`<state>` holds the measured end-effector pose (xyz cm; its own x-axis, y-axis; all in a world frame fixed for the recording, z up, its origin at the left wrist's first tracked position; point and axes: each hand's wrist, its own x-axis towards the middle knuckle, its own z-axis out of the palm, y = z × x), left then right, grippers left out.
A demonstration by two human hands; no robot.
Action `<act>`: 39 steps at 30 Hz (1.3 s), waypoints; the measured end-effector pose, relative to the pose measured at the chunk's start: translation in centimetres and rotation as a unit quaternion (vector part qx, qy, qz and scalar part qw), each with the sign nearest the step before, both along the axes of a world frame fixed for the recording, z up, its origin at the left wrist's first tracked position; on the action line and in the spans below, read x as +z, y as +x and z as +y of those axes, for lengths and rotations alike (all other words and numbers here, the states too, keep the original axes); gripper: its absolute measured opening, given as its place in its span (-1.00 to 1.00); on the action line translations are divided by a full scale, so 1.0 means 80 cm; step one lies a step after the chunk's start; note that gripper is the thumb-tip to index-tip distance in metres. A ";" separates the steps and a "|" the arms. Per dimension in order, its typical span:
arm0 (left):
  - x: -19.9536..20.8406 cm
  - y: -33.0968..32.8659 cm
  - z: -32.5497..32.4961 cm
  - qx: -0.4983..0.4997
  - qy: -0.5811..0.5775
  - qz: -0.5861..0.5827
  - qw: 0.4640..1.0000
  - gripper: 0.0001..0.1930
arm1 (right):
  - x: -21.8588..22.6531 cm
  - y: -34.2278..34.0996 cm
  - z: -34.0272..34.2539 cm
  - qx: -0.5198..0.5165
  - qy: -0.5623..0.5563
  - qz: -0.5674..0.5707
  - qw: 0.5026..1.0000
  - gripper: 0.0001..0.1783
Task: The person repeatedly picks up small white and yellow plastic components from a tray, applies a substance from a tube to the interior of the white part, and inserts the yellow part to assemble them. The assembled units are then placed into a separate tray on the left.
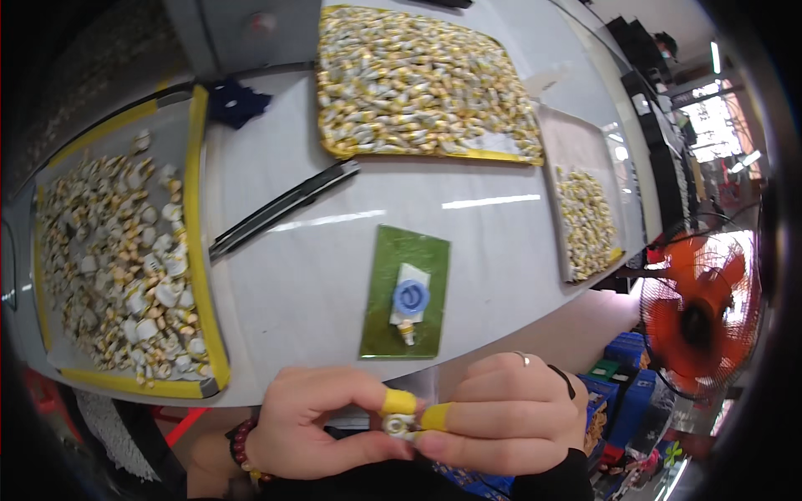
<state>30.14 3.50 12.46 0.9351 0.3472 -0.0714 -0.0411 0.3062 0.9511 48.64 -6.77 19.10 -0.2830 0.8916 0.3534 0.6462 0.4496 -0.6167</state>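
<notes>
At the table's near edge, my left hand (313, 422) and my right hand (510, 413) meet fingertip to fingertip. Between them they pinch a small white piece with a round opening (398, 427). Yellow covers wrap a fingertip on each hand. Just beyond lies a green rectangular mat (382, 275), bearing a white slip (413, 274) with a round blue lump (411, 297) on top. A small white-and-gold piece (407, 333) rests at the near side of that lump.
Left stands a yellow-edged tray (215, 334) of loose white-and-gold pieces. A full tray (493, 155) sits at the back, a partly filled one (576, 134) at right. A long dark bar-shaped tool (284, 209) and dark blue cloth (238, 102) lie between. An orange fan (697, 317) stands right.
</notes>
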 end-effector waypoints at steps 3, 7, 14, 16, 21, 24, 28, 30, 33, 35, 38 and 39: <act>-0.002 -0.004 -0.008 0.028 -0.085 -0.021 0.996 -0.71 | 0.008 0.024 0.003 -0.011 0.087 0.000 0.996 -0.90; -0.004 -0.006 -0.012 0.044 -0.230 -0.057 0.971 -0.66 | 0.017 0.078 -0.044 -0.409 0.265 -0.041 0.872 -0.79; -0.012 -0.014 -0.012 0.013 -0.186 -0.040 0.982 -0.65 | -0.021 0.198 -0.040 -0.381 -0.141 -0.241 0.881 -0.70; -0.013 -0.014 -0.012 0.020 -0.204 -0.042 0.978 -0.65 | -0.035 0.198 -0.036 -0.422 -0.128 -0.230 0.867 -0.71; -0.013 -0.015 -0.009 0.027 -0.202 -0.053 0.978 -0.66 | -0.047 0.208 -0.030 -0.424 -0.134 -0.255 0.859 -0.80; -0.016 -0.016 -0.009 0.025 -0.205 -0.057 0.977 -0.66 | -0.046 0.208 -0.029 -0.437 -0.144 -0.219 0.861 -0.85; -0.015 -0.020 -0.009 0.028 -0.210 -0.059 0.976 -0.65 | -0.046 0.214 -0.030 -0.446 -0.098 -0.204 0.866 -0.90; -0.014 -0.019 -0.009 0.036 -0.207 -0.051 0.976 -0.65 | -0.040 0.211 -0.033 -0.450 -0.058 -0.232 0.860 -0.92; -0.004 -0.019 -0.007 0.058 -0.196 -0.031 0.978 -0.64 | -0.023 0.183 -0.024 -0.462 -0.033 -0.198 0.864 -0.94; -0.004 -0.017 -0.005 0.054 -0.211 -0.030 0.975 -0.64 | -0.016 0.147 -0.020 -0.453 -0.030 -0.110 0.884 -0.94; -0.009 -0.016 -0.004 0.032 -0.182 -0.048 0.982 -0.63 | -0.013 0.094 -0.003 -0.330 -0.033 -0.147 0.932 -0.88; -0.011 -0.015 -0.004 0.025 -0.177 -0.049 0.983 -0.63 | -0.019 0.083 0.000 -0.296 -0.029 -0.160 0.941 -0.86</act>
